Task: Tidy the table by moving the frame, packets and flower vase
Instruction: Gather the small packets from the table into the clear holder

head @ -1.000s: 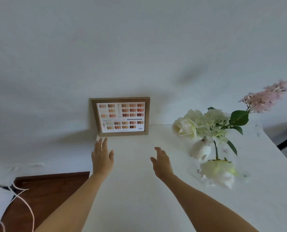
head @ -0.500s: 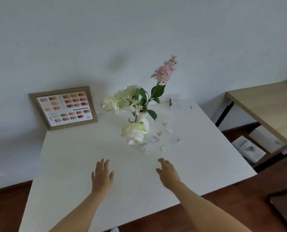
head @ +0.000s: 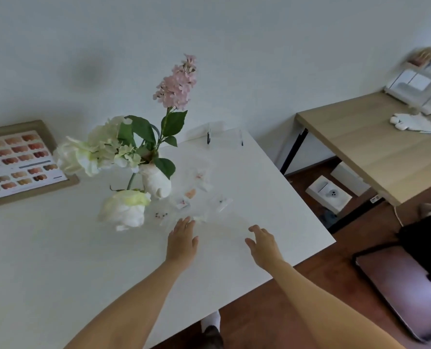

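Both hands are empty and spread flat: the left hand (head: 183,239) hovers with its fingertips at the near edge of the scattered clear packets (head: 199,190), and the right hand (head: 263,241) hangs open a little to the right, over bare white desk (head: 58,260). The packets lie loose just beside the flower vase (head: 156,181), a small white vase holding big cream blooms and a tall pink spray (head: 177,84); one heavy white rose (head: 125,209) droops low toward the desk, near the left hand. The frame (head: 20,162), a wooden one showing rows of nail colour swatches, leans against the wall at the far left, well apart from the hands. The likely trouble is the vase: it looks top-heavy and sits close to the packets, so a sweep of the left hand to gather them could catch the drooping rose or a leaf and tip it. The packets are thin, clear and hard to make out against the white top, so one may be missed or pushed toward the right edge. The swatch chart carries small print, too blurred to read; no brand or label is legible on the packets.
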